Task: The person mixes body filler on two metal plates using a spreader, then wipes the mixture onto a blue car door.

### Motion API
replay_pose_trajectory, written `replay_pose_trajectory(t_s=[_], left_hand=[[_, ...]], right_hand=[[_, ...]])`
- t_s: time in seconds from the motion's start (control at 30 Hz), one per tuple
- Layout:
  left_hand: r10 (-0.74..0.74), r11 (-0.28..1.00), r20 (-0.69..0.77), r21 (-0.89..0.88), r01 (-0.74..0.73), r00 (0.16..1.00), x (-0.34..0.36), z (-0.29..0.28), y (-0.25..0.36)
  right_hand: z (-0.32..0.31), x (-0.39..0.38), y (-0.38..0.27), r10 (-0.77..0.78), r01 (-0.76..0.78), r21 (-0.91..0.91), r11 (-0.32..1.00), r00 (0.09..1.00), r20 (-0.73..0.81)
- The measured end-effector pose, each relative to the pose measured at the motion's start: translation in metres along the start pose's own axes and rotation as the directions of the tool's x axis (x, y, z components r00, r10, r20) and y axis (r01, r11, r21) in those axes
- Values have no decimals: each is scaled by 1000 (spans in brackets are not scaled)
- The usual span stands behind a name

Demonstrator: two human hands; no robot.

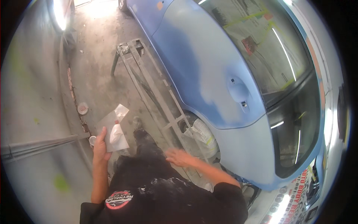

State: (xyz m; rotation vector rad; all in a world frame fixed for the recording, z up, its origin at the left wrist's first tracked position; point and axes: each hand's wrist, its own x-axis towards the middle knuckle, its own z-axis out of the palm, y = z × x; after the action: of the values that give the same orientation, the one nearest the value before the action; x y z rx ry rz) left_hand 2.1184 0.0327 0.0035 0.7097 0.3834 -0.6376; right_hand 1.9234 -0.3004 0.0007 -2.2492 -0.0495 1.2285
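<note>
My left hand [100, 145] grips the edge of a flat, pale mixing board [122, 145], thumb up along its side. On the board lies a white shape [116, 135] with a red tip; I cannot tell whether it is a small tube or a blob of filler with a red dab. A squarish whitish piece [121, 110] shows at the board's far corner. My right hand [181, 157] hovers in front of my body, fingers loosely stretched, with nothing visible in it. It is nearest to the metal stand beside the car.
To the right stands a blue car [209, 56] with grey primed patches and a wrapped wheel [205, 138]. A long metal stand [149, 82] runs beside it. Round white lids or tubs [82, 108] lie by the left wall [33, 93].
</note>
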Motion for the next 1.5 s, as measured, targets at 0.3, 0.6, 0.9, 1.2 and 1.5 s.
replay_pose_trajectory(t_s=[0.3, 0.6, 0.9, 1.2, 1.5], left_hand=[[97, 990, -291, -68, -122, 952, 76, 18, 12], [45, 973, -385, -194, -128, 922, 139, 50, -1], [85, 976, -416, -148, -160, 905, 153, 71, 0], [159, 953, -460, -159, -257, 873, 145, 72, 4], [99, 977, -520, -113, -183, 848, 131, 66, -1]], right_hand=[[-245, 75, 212, 242, -236, -910, 340, 957, -158], [-531, 120, 193, 253, -122, -989, -88, 957, -140], [-655, 182, 95, -168, -672, -738, -60, 736, -656], [-524, 170, 217, 193, -154, -987, -52, 968, -161], [-592, 234, 135, -115, -639, -760, -117, 769, -629]])
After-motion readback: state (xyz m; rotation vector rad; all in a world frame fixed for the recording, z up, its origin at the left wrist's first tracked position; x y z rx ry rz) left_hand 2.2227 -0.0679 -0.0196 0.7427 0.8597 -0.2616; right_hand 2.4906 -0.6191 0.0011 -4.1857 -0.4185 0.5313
